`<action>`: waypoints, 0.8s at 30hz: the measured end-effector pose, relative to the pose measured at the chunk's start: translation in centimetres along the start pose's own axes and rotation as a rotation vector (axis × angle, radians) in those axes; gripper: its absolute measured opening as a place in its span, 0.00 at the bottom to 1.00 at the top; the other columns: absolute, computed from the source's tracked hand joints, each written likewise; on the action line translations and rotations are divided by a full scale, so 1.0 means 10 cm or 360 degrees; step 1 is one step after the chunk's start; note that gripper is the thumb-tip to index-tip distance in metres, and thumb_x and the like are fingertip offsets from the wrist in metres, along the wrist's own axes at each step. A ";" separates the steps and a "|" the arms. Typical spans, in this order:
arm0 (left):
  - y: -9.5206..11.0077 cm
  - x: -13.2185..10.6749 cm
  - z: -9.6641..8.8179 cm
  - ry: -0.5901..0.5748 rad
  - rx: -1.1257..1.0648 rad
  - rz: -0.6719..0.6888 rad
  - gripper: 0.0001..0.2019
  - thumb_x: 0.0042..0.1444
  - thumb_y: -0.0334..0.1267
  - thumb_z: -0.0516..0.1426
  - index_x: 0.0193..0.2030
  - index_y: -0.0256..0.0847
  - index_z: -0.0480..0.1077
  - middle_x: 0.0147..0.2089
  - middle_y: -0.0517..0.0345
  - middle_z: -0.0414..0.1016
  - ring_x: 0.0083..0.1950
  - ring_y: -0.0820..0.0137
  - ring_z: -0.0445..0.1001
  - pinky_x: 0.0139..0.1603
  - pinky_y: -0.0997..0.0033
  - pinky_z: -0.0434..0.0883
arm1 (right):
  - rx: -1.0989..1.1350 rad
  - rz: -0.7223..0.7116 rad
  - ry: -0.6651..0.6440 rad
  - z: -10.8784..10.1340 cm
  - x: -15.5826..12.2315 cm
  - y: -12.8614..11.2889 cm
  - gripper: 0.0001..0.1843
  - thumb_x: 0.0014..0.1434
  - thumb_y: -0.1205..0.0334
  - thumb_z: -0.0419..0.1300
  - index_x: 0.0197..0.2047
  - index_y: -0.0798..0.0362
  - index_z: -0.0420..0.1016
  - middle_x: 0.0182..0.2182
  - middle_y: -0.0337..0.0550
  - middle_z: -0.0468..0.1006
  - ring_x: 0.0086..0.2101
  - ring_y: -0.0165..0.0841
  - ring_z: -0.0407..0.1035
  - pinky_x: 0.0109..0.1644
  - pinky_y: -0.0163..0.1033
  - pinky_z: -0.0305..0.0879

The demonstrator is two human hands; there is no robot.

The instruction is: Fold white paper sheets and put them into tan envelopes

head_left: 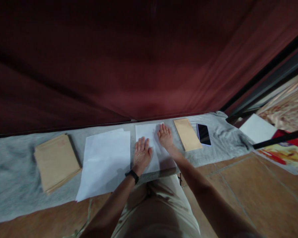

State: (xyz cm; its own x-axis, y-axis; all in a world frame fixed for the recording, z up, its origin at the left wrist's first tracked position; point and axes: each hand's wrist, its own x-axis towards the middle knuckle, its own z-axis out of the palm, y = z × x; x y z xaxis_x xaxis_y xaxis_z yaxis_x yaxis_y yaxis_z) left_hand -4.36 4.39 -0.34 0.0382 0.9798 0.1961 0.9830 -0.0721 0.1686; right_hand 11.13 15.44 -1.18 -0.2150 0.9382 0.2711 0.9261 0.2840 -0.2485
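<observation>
- Both hands lie palm down with fingers stretched out and clasp nothing: left hand [142, 155] on the left part of the white sheet [154, 157], right hand [165, 135] at its far right edge.
- Fingers of both hands point to the far side.
- Sheet lies flat on the grey cloth [224, 142], between the white stack [106, 158] and the tan paper [188, 135]; its long axis runs near to far, the near end slanting right.
- Whether it is one layer or more, I cannot tell.
- One white stack, just left of the sheet, its near edge overhanging the cloth; its sheets cannot be counted.
- One brown stack [57, 162], farther left, edges uneven.
- One tan paper, right of the right hand, apart from it.
- One phone [204, 134], just right of the tan paper, screen dark.
</observation>
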 end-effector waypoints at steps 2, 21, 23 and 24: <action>0.00 0.00 0.00 -0.0005 -0.0008 0.0006 0.29 0.70 0.43 0.48 0.75 0.37 0.58 0.78 0.44 0.52 0.79 0.52 0.47 0.77 0.47 0.50 | 0.0021 -0.0138 -0.0026 -0.01 -0.30 -0.08 0.30 0.75 0.57 0.43 0.75 0.60 0.55 0.73 0.57 0.56 0.71 0.46 0.52 0.73 0.58 0.49; 0.16 -0.43 -0.07 -0.0030 -0.0098 0.0187 0.27 0.71 0.41 0.47 0.74 0.35 0.58 0.78 0.43 0.52 0.79 0.54 0.50 0.77 0.47 0.53 | -0.0143 -0.0151 -0.0033 -0.37 -1.37 0.08 0.30 0.74 0.56 0.49 0.74 0.58 0.57 0.71 0.55 0.60 0.69 0.46 0.57 0.72 0.54 0.49; 0.25 -0.53 -0.09 -0.0060 -0.0120 0.0330 0.26 0.71 0.41 0.47 0.74 0.41 0.59 0.78 0.49 0.53 0.79 0.57 0.49 0.78 0.48 0.52 | -0.0145 -0.0158 -0.0028 -0.36 -1.37 0.08 0.30 0.74 0.56 0.49 0.74 0.57 0.56 0.71 0.55 0.60 0.69 0.46 0.57 0.72 0.54 0.49; 0.28 -0.58 -0.10 -0.0069 -0.0128 0.0373 0.26 0.71 0.41 0.47 0.74 0.44 0.59 0.78 0.51 0.54 0.79 0.58 0.49 0.78 0.48 0.52 | -0.0145 -0.0163 -0.0026 -0.35 -1.36 0.09 0.30 0.74 0.56 0.49 0.74 0.57 0.56 0.71 0.56 0.60 0.69 0.46 0.57 0.72 0.54 0.49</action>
State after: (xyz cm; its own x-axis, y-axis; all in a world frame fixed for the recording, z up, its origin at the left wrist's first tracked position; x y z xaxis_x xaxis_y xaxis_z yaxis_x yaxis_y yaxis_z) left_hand -1.96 -1.66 0.00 0.2730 0.9415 0.1974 0.9290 -0.3113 0.2001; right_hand 15.96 2.20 -1.87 -0.3145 0.9085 0.2753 0.9230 0.3603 -0.1347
